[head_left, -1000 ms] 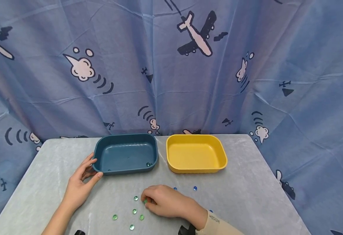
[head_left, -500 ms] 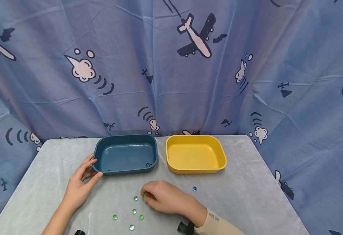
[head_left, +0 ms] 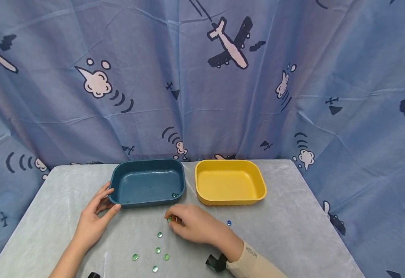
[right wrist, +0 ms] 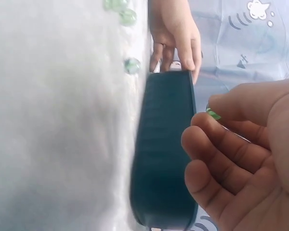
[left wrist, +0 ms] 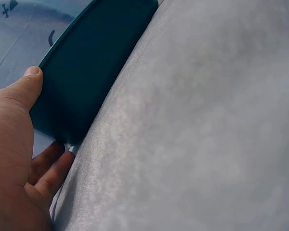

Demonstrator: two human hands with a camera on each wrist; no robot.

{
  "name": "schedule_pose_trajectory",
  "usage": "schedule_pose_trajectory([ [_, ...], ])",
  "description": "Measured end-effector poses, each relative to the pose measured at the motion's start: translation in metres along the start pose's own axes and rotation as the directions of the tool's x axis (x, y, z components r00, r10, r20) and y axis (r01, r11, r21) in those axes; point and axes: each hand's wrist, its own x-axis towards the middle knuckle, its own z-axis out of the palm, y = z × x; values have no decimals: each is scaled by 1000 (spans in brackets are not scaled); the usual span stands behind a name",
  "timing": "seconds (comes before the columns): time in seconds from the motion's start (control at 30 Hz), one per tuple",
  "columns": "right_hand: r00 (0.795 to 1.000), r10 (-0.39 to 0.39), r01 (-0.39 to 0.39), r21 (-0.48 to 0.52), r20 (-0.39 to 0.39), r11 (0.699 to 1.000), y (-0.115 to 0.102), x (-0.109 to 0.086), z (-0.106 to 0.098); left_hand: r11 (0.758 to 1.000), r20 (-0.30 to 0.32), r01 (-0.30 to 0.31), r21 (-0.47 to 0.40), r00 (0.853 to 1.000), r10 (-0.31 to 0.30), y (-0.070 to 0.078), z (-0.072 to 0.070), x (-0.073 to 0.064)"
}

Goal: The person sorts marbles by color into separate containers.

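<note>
Green beads [head_left: 158,250]: five lie loose on the table [head_left: 292,239], near to each other, in front of the dark blue tray [head_left: 147,180]; a sixth is in the right hand [head_left: 197,226].
Left hand [head_left: 93,222]: one, at the left end of the dark blue tray; its thumb and fingers are bent round the near corner and hold it.
Dark blue tray: one, on the far part of the table; at least two small beads [head_left: 174,195] lie inside, near its right near corner. Exact number I cannot tell.
Right hand: one, in front of the gap between both trays; thumb and forefinger are clamped on a single green bead [right wrist: 213,114], the other fingers loosely bent. A beige sleeve [head_left: 254,262] covers the forearm.
Yellow tray [head_left: 228,183]: one, beside the dark blue tray, not touching it.
Blue bead [head_left: 228,222]: one is visible, just beyond the right wrist.
Table: covered with pale grey cloth.
Room: a blue curtain [head_left: 143,50], printed with aeroplanes and clouds, hangs behind.
</note>
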Motion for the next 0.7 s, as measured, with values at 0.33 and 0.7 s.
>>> schedule_pose_trajectory([
  [0.33,994,-18,16,-26,-105,1000,3,5,-17,1000,7,6,-2,1000,-6,1,0,0],
  [0.7,979,-22,24,9,-201,1000,11,15,-23,1000,4,10,-3,1000,-10,0,-1,-1],
])
